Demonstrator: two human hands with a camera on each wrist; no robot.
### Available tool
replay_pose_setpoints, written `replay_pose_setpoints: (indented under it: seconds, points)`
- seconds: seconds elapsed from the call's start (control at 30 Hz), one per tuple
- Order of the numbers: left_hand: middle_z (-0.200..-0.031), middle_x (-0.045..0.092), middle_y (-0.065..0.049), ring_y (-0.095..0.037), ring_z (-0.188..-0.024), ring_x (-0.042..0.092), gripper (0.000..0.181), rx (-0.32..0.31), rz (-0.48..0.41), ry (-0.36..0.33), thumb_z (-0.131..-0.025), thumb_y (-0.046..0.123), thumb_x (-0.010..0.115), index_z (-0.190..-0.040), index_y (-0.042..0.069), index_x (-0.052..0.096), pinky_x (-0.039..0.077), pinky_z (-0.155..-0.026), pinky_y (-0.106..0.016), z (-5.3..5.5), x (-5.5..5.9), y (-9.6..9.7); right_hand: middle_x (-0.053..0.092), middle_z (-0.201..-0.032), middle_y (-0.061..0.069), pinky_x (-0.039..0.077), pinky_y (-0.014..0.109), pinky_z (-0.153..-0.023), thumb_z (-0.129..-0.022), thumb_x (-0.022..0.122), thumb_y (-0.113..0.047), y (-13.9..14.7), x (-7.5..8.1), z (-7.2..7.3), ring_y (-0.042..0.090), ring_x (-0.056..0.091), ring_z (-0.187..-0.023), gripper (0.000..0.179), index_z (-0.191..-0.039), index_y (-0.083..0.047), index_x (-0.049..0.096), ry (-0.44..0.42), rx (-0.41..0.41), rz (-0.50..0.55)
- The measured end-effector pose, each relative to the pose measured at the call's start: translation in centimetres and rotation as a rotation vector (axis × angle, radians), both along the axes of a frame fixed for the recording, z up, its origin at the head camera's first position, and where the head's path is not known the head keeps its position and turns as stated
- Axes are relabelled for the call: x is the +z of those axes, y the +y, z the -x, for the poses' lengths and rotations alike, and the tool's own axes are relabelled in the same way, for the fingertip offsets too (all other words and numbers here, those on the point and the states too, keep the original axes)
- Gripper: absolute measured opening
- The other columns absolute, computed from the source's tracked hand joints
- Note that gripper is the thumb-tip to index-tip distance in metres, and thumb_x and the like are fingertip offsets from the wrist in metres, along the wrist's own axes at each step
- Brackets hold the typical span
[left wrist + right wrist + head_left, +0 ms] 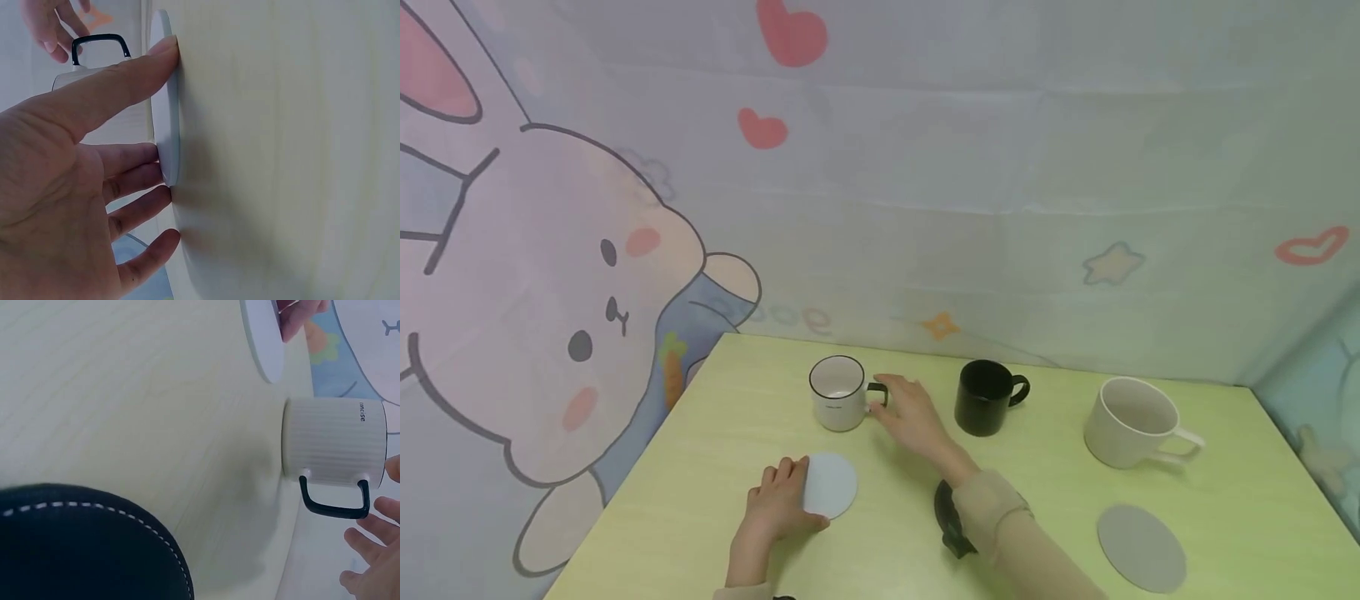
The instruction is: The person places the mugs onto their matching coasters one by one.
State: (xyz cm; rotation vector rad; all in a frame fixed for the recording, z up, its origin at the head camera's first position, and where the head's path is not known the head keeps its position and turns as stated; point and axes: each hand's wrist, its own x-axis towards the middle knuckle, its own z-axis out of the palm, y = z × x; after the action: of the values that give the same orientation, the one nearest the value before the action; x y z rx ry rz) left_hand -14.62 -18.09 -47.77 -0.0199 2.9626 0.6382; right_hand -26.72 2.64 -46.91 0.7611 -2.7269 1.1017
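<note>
And here's the white mug (pixel 838 412), upright on the table (pixel 895 521) just beyond the white coaster (pixel 833 487), its black handle (pixel 334 509) pointing at the right hand (pixel 914 419). That right hand is unclenched, fingers spread around the handle with nothing gripped; whether a fingertip actually touches it, I can't tell. The good play here, I'd say: thumb on one side, fingers through or behind the loop, then a firm close, because a pinch at the tips could let the mug tip. Over to the left hand (pixel 778 500), and it has the coaster's rim between thumb and fingertips, the disc lying flat or nearly so. Light pressure looks enough there; squeeze hard and it may skid or tilt. Keeping those fingers on the edge also leaves the top face mostly bare. Watch the right forearm (pixel 1022 533), low over a dark stitched disc (pixel 81 550), with the black mug (pixel 981 404) near that wrist: a level, unhurried path should avoid a knock. Farther right, well apart, stand the cream mug (pixel 1122 429) and, nearer the person, the grey coaster (pixel 1141 548).
</note>
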Motion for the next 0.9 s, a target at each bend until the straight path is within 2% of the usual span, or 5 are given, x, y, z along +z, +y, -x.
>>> replay_pose_setpoints:
  seconds: [0.33, 0.47, 0.63, 0.73, 0.9]
  points:
    - [-0.128, 0.051, -0.019, -0.037, -0.112, 0.045, 0.095, -0.008, 0.014, 0.002, -0.061, 0.035, 0.089, -0.137, -0.002, 0.045, 0.043, -0.085, -0.061, -0.2, 0.4, -0.4, 0.048, -0.145, 0.01, 0.022, 0.052, -0.118, -0.097, 0.056, -0.029, -1.1, -0.6, 0.3, 0.029, 0.043, -0.137, 0.049, -0.14, -0.007, 0.045, -0.042, 0.0, -0.051]
    - [-0.128, 0.05, -0.019, -0.037, -0.112, 0.045, 0.095, -0.004, 0.021, -0.001, -0.061, 0.035, 0.088, -0.137, -0.002, 0.045, 0.043, -0.084, -0.061, -0.4, 0.4, -0.6, 0.051, -0.141, 0.01, 0.027, 0.05, -0.116, -0.097, 0.054, -0.029, -1.6, -0.4, 0.6, 0.03, 0.047, -0.133, 0.048, -0.14, -0.007, 0.046, -0.05, 0.01, -0.078]
    - [-0.126, 0.051, -0.019, -0.037, -0.112, 0.046, 0.095, 0.001, 0.02, 0.007, -0.061, 0.035, 0.088, -0.137, -0.003, 0.046, 0.043, -0.084, -0.061, -0.7, 0.5, -0.8, 0.055, -0.133, 0.013, 0.041, 0.045, -0.106, -0.1, 0.048, -0.03, -2.4, -0.2, 1.0, 0.03, 0.054, -0.123, 0.046, -0.138, -0.004, 0.046, -0.019, 0.03, -0.148]
    - [-0.126, 0.051, -0.019, -0.037, -0.111, 0.045, 0.095, 0.006, 0.016, 0.006, -0.06, 0.035, 0.088, -0.136, -0.002, 0.046, 0.043, -0.084, -0.062, -0.8, 0.5, -0.8, 0.057, -0.128, 0.014, 0.045, 0.044, -0.101, -0.102, 0.042, -0.028, -2.7, -0.3, 1.3, 0.029, 0.057, -0.118, 0.043, -0.136, -0.002, 0.048, 0.004, 0.038, -0.165]
    - [-0.127, 0.051, -0.018, -0.037, -0.113, 0.045, 0.095, 0.004, 0.011, 0.002, -0.061, 0.035, 0.088, -0.138, -0.002, 0.045, 0.042, -0.086, -0.062, -0.8, 0.5, -0.7, 0.061, -0.12, 0.01, 0.049, 0.042, -0.093, -0.104, 0.038, -0.03, -2.8, -0.4, 1.8, 0.026, 0.06, -0.11, 0.037, -0.126, -0.006, 0.055, -0.039, 0.008, -0.137]
